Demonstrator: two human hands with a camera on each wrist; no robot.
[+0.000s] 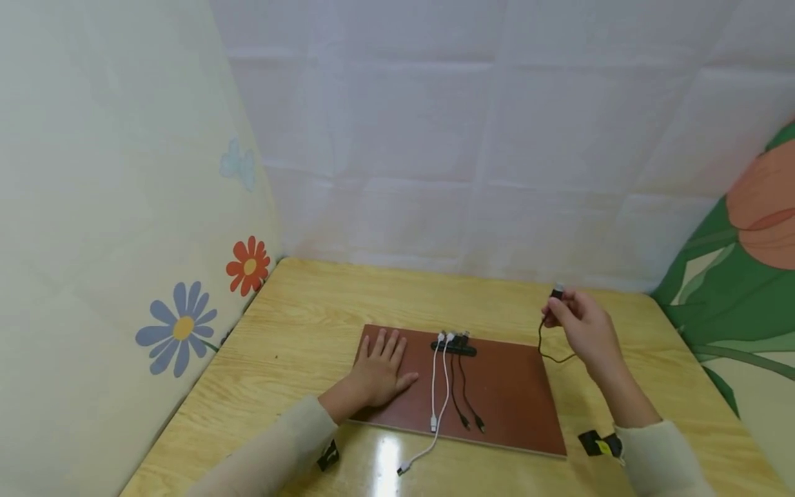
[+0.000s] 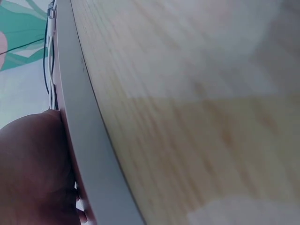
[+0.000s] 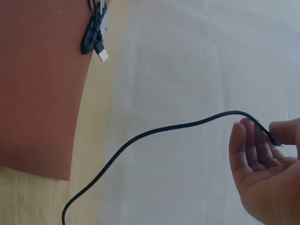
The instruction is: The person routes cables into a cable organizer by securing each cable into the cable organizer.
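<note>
My left hand [image 1: 377, 373] lies flat with fingers spread on the left part of a reddish-brown board [image 1: 515, 407]. In the left wrist view the same hand [image 2: 33, 168] rests along the board's pale edge [image 2: 89, 126]. Raised beyond the board's back right corner, my right hand [image 1: 586, 328] pinches a black USB cable [image 1: 540, 339] near its plug [image 1: 557, 293]. The cable [image 3: 159, 129] curves away from the fingers in the right wrist view. On the board, a black cable holder [image 1: 470, 351] carries two white cables [image 1: 433, 386] and two black ones [image 1: 464, 393].
The board lies on a light wooden table [image 1: 310, 297]. One white cable's end [image 1: 404, 468] hangs past the board's front edge. A white cloth [image 1: 397, 138] stands behind, with flower-printed panels [image 1: 93, 207] at the sides. A dark strap [image 1: 599, 444] is near the right sleeve.
</note>
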